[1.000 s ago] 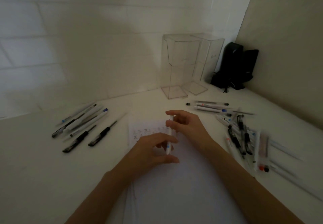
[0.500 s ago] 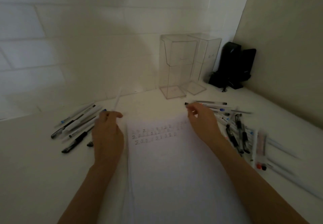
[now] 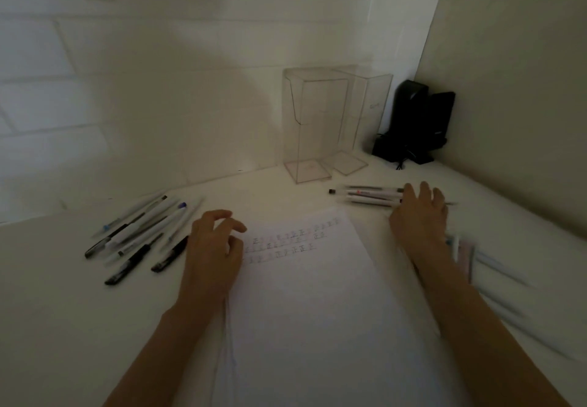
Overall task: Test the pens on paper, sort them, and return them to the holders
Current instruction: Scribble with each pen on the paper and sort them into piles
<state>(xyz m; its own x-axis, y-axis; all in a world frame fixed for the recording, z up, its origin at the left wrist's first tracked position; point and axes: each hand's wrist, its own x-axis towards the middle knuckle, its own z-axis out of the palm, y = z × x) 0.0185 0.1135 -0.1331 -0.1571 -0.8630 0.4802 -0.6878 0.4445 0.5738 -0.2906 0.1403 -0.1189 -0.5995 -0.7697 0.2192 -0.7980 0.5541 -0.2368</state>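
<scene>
And there was the left hand (image 3: pixel 212 247), parked at the left edge of the paper (image 3: pixel 317 327), fingers loosely curled with nothing between them. It probably sat there to keep the sheet from sliding. Across the sheet, the right hand (image 3: pixel 419 216) was stretched out over the far pens (image 3: pixel 368 197), fingers spread across their right ends. Whether it had already pinched 1 of them could not be told, as the back of the hand hid the fingertips.

The paper lay straight in front of the person on the desk (image 3: pixel 63 327), and 3 short rows of test marks (image 3: pixel 286 244) ran across its top. So testing looked well under way.

The pens lay in separate groups, which looked like sorting. The left pile (image 3: pixel 139 235) was fanned out beside the left hand, dark grips and pale barrels mixed, likely the ones already tried. The far pens lay side by side past the sheet's top right corner. More pens (image 3: pixel 470 260) lay to the right of the right forearm, too blurred to read.

At the back, the 2 clear holders (image 3: pixel 313 127) stood upright against the wall, touching or nearly so. Both appeared empty, so the return step was not yet begun. A black device (image 3: pixel 413 120) sat in the corner just beside them.

Next call, by the look of it: lift 1 pen from the far row and bring it to the paper.
</scene>
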